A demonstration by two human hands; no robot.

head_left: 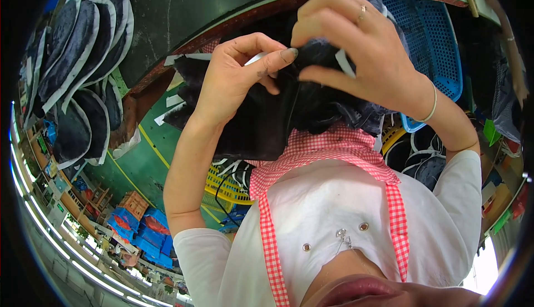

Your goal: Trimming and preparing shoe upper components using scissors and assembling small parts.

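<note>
My left hand [236, 76] is closed in a pinch, thumb against forefinger, at the edge of a dark fabric piece [258, 120]. A bit of white edging [255, 58] shows in the gap between its fingers. To the right, my right hand [364, 43] arches over the dark material, its fingers bent and its thumb well apart from them. Its fingertips come close to my left thumb. Behind the right palm, a white strip [345, 62] shows against the dark fabric. The fabric lies over my red-checked apron [328, 143], and my hands hide part of it.
Dark fuzzy pieces with white edges [83, 34] are stacked at the far left, beside a dark worktable [183, 6]. A blue plastic basket [453, 68] stands on the right. A yellow basket [225, 190] sits low on the left, above the green floor [142, 165].
</note>
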